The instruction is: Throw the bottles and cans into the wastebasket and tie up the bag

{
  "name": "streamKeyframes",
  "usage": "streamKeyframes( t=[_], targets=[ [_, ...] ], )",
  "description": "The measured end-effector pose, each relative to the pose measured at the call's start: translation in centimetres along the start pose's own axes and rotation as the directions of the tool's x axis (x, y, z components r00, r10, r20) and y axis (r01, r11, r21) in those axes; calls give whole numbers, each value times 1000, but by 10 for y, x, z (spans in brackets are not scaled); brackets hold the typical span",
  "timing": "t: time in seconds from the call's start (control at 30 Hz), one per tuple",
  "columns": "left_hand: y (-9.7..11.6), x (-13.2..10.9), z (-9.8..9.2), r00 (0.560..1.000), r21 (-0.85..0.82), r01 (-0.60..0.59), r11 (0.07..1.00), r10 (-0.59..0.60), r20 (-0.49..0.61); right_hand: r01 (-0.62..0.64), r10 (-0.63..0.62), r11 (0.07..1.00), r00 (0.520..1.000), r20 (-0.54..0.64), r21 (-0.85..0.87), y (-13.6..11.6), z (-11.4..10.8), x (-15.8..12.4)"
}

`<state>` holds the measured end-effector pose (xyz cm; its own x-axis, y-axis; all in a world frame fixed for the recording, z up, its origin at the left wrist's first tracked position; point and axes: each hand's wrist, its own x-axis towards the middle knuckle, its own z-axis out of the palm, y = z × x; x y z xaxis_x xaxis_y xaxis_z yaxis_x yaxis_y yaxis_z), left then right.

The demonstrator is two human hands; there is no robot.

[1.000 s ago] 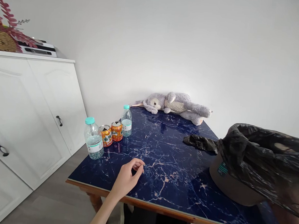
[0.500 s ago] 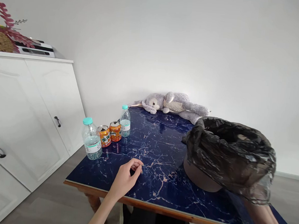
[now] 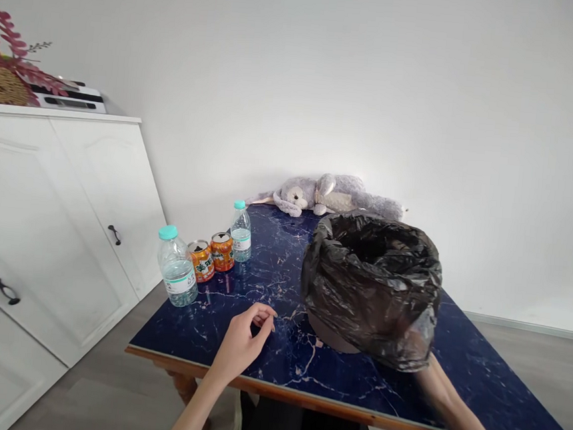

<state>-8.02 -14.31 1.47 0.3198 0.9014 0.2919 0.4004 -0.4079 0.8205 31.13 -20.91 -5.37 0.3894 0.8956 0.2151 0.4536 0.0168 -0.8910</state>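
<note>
"So, where is the bin [image 3: 329,336] set?"

"On the desk [image 3: 491,393], lined with a bag [image 3: 370,289]; cans [image 3: 221,253] and bottles [image 3: 177,276] are lined up to its left, a toy [image 3: 311,194] behind."

"And what is gripped?"

"The left grip [image 3: 246,335], left of the bin, is loosely curled, parted, empty; the right grip [image 3: 421,344], at the bin's near right, is veiled by the bag and cannot be judged."

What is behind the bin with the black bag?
A grey plush toy lies at the far end of the table, with the wall beyond. The black bag hides part of it and the tabletop directly behind.
</note>
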Motion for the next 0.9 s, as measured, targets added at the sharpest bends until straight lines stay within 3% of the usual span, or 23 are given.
streamKeyframes(
  t=[0.1,0.23,0.57,0.9],
  targets=[
    [0,0,0,1000,1,1,1000,-1,-2,-116,114,993,991,65,29,-17,2,-10],
    [2,-2,0,1000,10,9,1000,-9,11,-84,79,996,990,121,39,-35,2,-14],
    [3,0,1,1000,31,5,1000,-5,-2,5,-2,997,999,-35,77,-9,10,-11],
    [6,1,1,1000,49,19,999,-19,-5,9,-10,999,1000,15,35,-18,10,-14]
  ],
)
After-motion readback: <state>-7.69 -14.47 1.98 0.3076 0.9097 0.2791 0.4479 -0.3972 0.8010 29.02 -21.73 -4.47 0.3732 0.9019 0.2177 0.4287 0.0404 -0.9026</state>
